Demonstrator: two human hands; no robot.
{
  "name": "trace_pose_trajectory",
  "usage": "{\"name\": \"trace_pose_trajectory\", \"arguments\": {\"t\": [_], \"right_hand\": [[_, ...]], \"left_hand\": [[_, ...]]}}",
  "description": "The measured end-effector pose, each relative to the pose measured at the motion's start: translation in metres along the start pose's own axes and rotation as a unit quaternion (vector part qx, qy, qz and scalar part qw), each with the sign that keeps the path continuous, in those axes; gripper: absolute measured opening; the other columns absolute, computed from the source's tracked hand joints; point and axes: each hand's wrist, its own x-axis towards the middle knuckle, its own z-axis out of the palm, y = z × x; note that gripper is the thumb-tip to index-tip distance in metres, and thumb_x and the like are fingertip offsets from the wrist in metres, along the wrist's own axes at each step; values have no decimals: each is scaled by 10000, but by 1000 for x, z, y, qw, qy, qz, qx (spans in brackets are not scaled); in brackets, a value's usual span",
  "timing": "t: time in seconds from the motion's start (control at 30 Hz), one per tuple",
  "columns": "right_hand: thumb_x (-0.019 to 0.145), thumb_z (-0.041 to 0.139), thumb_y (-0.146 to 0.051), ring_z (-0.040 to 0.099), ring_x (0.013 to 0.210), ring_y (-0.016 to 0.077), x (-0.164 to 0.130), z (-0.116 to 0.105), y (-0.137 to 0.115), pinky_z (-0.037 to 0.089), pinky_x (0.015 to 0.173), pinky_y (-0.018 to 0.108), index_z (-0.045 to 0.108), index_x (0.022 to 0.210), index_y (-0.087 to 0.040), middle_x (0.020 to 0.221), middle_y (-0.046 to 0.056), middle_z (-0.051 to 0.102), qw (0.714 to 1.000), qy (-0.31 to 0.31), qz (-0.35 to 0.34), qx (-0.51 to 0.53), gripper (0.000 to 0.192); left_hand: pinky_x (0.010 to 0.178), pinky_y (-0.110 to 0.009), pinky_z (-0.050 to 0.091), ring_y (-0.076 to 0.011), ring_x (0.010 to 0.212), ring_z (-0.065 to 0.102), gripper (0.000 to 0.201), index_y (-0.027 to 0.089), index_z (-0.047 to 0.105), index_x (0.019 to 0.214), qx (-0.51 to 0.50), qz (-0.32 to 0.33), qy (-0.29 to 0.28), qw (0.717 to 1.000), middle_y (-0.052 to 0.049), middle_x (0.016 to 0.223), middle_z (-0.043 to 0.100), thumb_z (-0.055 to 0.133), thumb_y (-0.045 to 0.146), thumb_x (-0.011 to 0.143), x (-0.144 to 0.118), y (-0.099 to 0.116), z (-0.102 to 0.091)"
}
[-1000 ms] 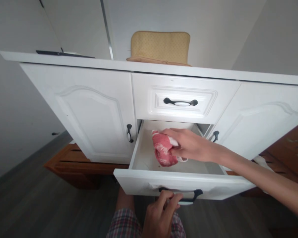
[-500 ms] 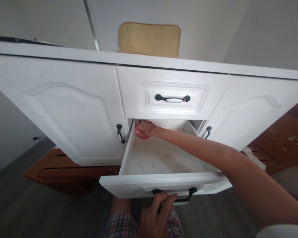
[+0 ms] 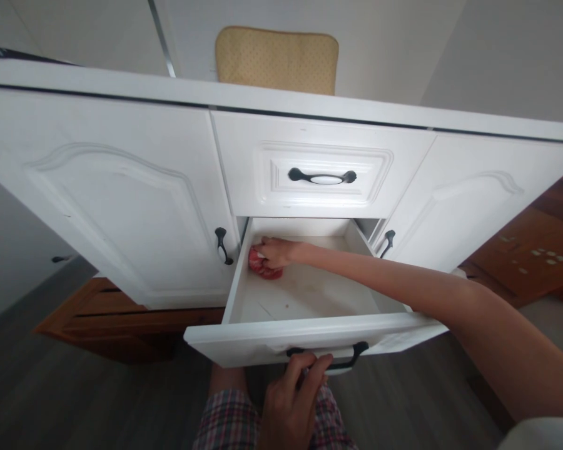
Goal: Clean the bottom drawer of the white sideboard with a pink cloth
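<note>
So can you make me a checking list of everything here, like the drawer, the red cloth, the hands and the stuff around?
Surface: white cabinet, lower drawer pulled out, its floor a little scuffed.
Job's things: red cloth at the drawer's back left corner.
Clutter: yellow cushion on the cabinet top.
Grippers: right hand rests on the red cloth, fingers curled over it; left hand holds the black handle of the open drawer.
Cables: nothing seen.
Surroundings: upper drawer shut, both doors shut, brown wooden furniture low behind, grey floor, checked clothing at the bottom edge.
</note>
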Motion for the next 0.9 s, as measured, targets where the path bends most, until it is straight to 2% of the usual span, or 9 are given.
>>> {"name": "trace_pose_trajectory", "arguments": {"t": [0.13, 0.2, 0.3, 0.43, 0.6, 0.67, 0.73, 0.83, 0.9], "right_hand": [[987, 695, -339, 722, 935, 234, -39, 3, -27, 568, 791, 319, 675, 1371, -148, 1335, 184, 690, 995, -31, -89, 40, 430], [979, 727, -343, 730, 974, 229, -56, 6, -42, 549, 770, 295, 676, 1415, -189, 1316, 144, 719, 983, -63, -146, 92, 465], [996, 718, -273, 735, 1106, 232, -71, 12, -59, 536, 816, 276, 674, 1469, -220, 1337, 118, 750, 969, -67, -200, 127, 478], [999, 690, -196, 719, 1168, 230, -71, 15, -66, 531, 887, 280, 682, 1440, -211, 1407, 118, 737, 965, -78, -223, 117, 441], [988, 714, -267, 697, 924, 183, -58, 4, -56, 484, 720, 256, 710, 1344, -166, 1123, 62, 786, 954, -100, -252, 127, 369], [956, 768, -306, 677, 861, 179, -50, -6, -41, 458, 677, 257, 724, 1318, -146, 1053, 53, 776, 961, -82, -238, 116, 399], [936, 785, -303, 687, 905, 202, -42, -17, -18, 471, 701, 265, 737, 1290, -136, 1088, 80, 772, 981, -30, -179, 63, 394], [940, 732, -189, 718, 1070, 267, -30, -25, 23, 531, 813, 298, 715, 1389, -164, 1321, 160, 728, 997, 37, -46, -43, 451], [940, 668, -86, 709, 1194, 301, -25, -22, 46, 553, 924, 337, 666, 1488, -182, 1464, 196, 662, 995, 48, -1, -82, 556]], "left_hand": [[882, -168, 628, -129, 1005, 815, 388, 255, 739, 1396, -18, -2, -1, 1000, -64, 1112, 789, 403, 255, 1202, -2, -2, 2], [892, -168, 628, -129, 997, 815, 380, 255, 745, 1389, -21, -1, 2, 1000, -58, 1108, 788, 416, 256, 1199, -2, -2, 2], [899, -164, 629, -128, 995, 816, 372, 253, 765, 1364, -6, 2, 10, 1000, -54, 1100, 788, 433, 278, 1198, -1, -3, 1], [913, -162, 625, -124, 998, 811, 365, 254, 765, 1363, -1, 5, -2, 1000, -54, 1099, 780, 442, 278, 1195, -1, -4, -2], [918, -167, 622, -120, 998, 806, 375, 248, 747, 1389, -8, 4, -24, 1000, -60, 1112, 773, 426, 237, 1194, -5, -5, -2], [912, -171, 624, -117, 995, 805, 380, 247, 744, 1391, -6, 0, -27, 1000, -65, 1121, 774, 418, 241, 1196, -6, -5, -2], [907, -181, 630, -124, 999, 806, 383, 255, 744, 1395, -4, -8, -30, 1000, -69, 1127, 777, 417, 248, 1197, -7, -4, -1], [882, -187, 637, -134, 1011, 809, 396, 271, 748, 1397, -2, -15, -29, 999, -67, 1117, 782, 405, 271, 1201, -7, -2, 0], [865, -180, 636, -131, 995, 810, 404, 275, 756, 1386, 5, -15, -26, 1000, -64, 1106, 781, 395, 288, 1203, -7, -1, 1]]}}
